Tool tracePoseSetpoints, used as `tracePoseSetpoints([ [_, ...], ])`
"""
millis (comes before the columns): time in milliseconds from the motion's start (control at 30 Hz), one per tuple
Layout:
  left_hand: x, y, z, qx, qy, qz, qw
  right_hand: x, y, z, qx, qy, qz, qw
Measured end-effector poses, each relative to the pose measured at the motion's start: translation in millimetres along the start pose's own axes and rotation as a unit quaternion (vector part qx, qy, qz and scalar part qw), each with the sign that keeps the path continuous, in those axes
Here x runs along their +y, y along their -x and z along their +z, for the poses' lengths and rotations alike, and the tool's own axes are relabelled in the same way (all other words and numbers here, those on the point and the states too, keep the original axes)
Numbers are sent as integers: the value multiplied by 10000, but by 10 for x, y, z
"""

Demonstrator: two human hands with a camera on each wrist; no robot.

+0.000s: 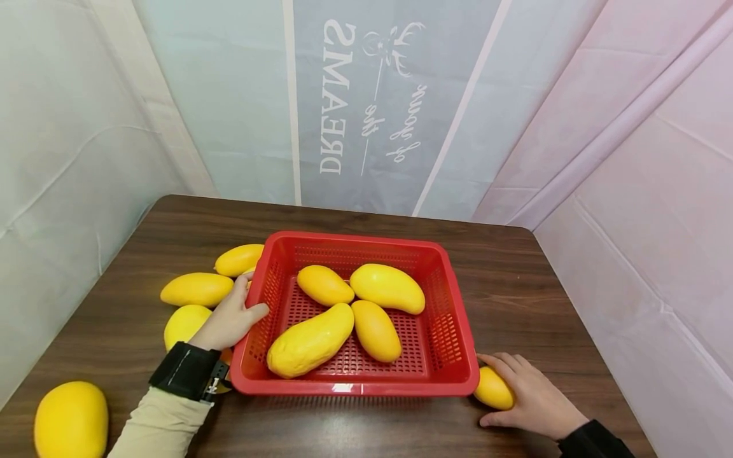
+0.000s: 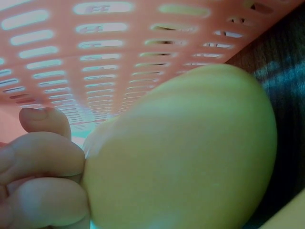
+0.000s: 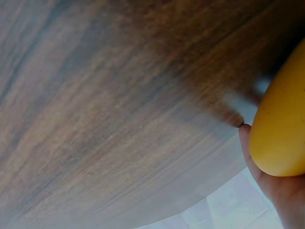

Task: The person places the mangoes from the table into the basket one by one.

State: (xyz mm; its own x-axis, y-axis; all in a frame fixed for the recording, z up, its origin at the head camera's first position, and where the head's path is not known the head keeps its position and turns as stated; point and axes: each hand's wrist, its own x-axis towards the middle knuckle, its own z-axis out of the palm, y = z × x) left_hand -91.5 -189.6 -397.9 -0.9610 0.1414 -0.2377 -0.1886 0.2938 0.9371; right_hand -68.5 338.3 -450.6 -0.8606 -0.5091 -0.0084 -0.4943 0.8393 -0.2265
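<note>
A red plastic basket [image 1: 401, 388] with perforated walls stands on the table. My left hand [image 1: 231, 318] grips its left rim, thumb over the top edge. In the left wrist view, the fingers [image 2: 43, 155] are bent beside a large yellow mango [image 2: 186, 148], against the basket's slotted outer wall. Inside the basket lie a plump mango [image 1: 324, 285], a curved one [image 1: 388, 288], an oval one [image 1: 376, 331] and a longer, lumpy yellow fruit [image 1: 312, 340]. By the basket's front right corner, my right hand [image 1: 532, 397] holds a small mango [image 1: 494, 389] between thumb and fingers.
Left of the basket lie more mangoes, including one at the back [image 1: 237, 259], a slender one [image 1: 196, 289] and a rounder one [image 1: 184, 326]. A big yellow fruit [image 1: 71, 420] sits at the front left. Fabric sheets [image 1: 240, 95] hang behind the dark wooden table [image 1: 504, 273].
</note>
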Motion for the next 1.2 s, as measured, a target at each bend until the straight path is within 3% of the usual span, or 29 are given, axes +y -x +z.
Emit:
tracePoseSetpoints([
  [133,9,5,0,22,14,22,10000,15,-18,16,-14,27,49,10000],
  [433,13,3,19,67,-11,27,10000,9,-52,-44,-481,-36,160,9987],
  [933,1,0,15,65,8,68,10000,7,-78,-62,-460,95,-112,9988],
  [1200,0,2,12,47,21,46,10000,-17,-106,-129,-554,118,99,9983],
])
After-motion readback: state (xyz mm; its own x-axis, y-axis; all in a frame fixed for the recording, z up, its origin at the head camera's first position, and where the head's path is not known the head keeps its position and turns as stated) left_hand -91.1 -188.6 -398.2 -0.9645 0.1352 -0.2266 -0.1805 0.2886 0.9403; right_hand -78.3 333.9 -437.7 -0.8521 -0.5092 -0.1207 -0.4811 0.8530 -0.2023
